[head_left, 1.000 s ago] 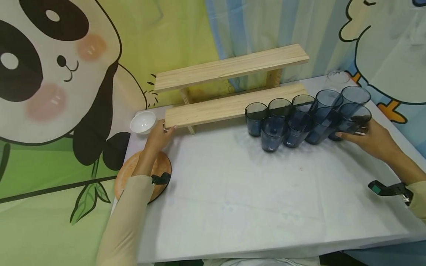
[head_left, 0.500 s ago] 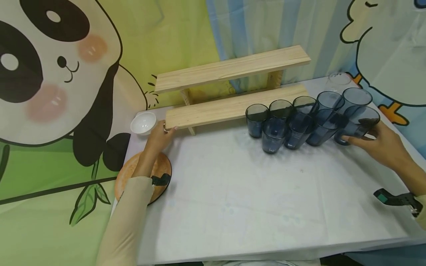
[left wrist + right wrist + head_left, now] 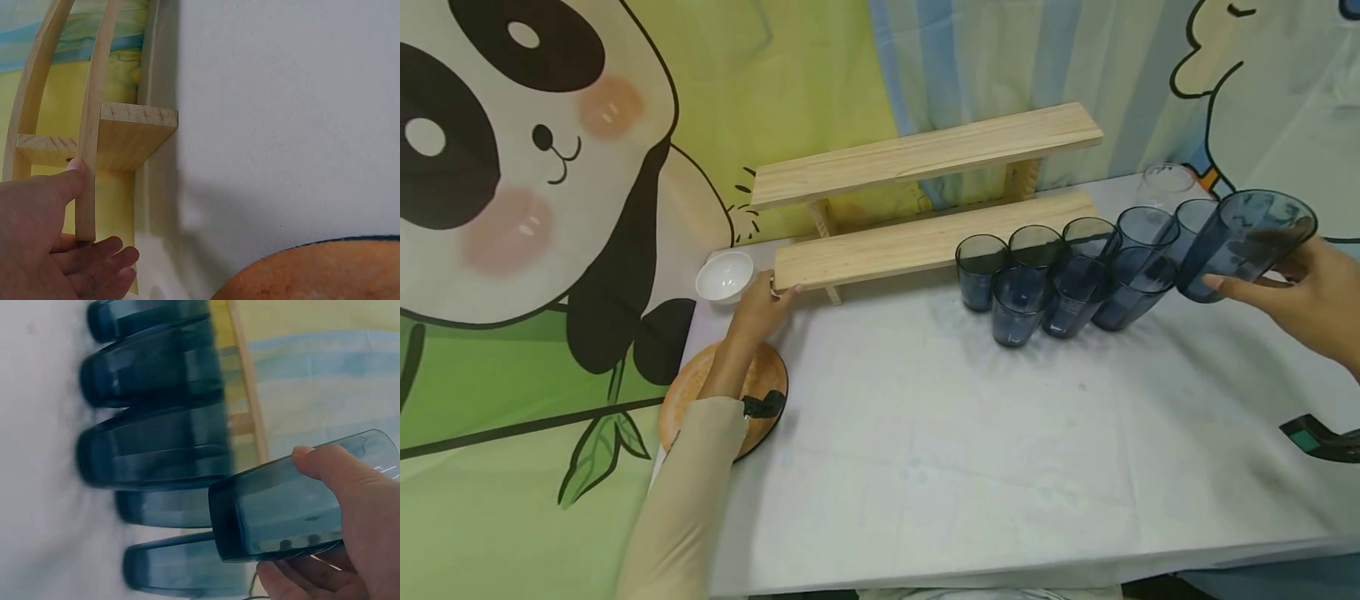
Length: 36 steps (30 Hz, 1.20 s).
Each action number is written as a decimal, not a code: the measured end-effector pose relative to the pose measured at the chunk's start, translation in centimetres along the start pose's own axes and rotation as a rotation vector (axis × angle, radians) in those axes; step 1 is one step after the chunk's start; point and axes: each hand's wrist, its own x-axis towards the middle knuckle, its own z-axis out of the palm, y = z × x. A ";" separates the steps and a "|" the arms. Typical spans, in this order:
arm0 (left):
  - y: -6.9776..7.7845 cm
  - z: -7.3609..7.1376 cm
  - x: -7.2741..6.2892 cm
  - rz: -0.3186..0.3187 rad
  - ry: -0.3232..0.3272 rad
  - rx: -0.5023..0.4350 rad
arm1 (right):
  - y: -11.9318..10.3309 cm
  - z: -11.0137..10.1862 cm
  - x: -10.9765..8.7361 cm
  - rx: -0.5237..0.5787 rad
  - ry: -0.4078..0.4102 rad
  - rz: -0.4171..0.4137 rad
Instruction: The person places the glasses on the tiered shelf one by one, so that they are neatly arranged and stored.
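Observation:
My right hand (image 3: 1318,304) grips a blue-tinted drinking glass (image 3: 1240,242) around its side, thumb on the near side. The glass is tilted and raised off the table, right of the other glasses. In the right wrist view, the held glass (image 3: 275,506) has its thick base toward the remaining ones. Several similar blue glasses (image 3: 1018,304) stand in two rows before the right part of a two-tier wooden shelf (image 3: 880,250). My left hand (image 3: 760,307) pinches the left end of the lower board; the left wrist view shows the thumb against the board (image 3: 90,144).
A small white bowl (image 3: 724,277) sits left of the shelf. Below my left forearm lies a round orange-brown board (image 3: 767,367) with a dark edge. A clear glass (image 3: 1167,179) stands at the back right corner. A white cloth (image 3: 925,467) covers the table.
My right hand has lifted the glass from the front row's right end and carried it up and to the right. The left hand stays on the shelf end.

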 end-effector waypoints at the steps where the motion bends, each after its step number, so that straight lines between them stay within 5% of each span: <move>1: 0.0 0.0 0.0 -0.001 0.000 0.001 | -0.3 -0.3 0.1 0.016 0.013 -0.014; 9: 0.1 0.0 0.0 0.010 0.006 -0.007 | -3.1 -2.0 1.8 0.043 0.083 -0.064; 36: 0.4 -0.1 -0.2 0.008 0.005 -0.021 | -7.9 -0.5 8.5 -0.059 -0.065 -0.008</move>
